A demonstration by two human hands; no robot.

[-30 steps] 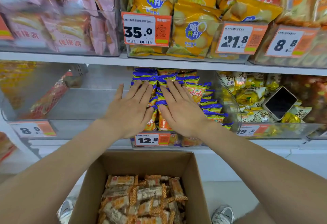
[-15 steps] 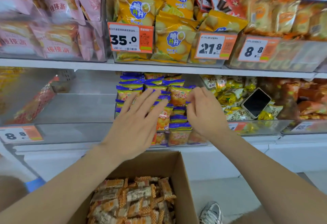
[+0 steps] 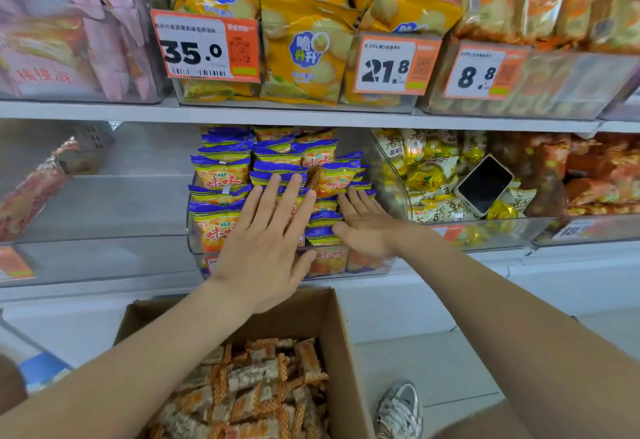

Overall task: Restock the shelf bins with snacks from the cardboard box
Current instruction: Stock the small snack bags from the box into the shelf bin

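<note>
Shelf (image 3: 311, 120), 35.0 tag (image 3: 194, 47), left hand (image 3: 263, 248), right hand (image 3: 367, 227) seemingly pressing packets (image 3: 220, 175)

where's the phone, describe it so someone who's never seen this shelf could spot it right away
On the lower shelf, find the clear bin just right of the blue-topped orange packets. A phone lies on its yellow and white snack packets. It is the only flat, dark, glossy rectangle there, pale-edged and tilted, among crinkled wrappers.
</note>
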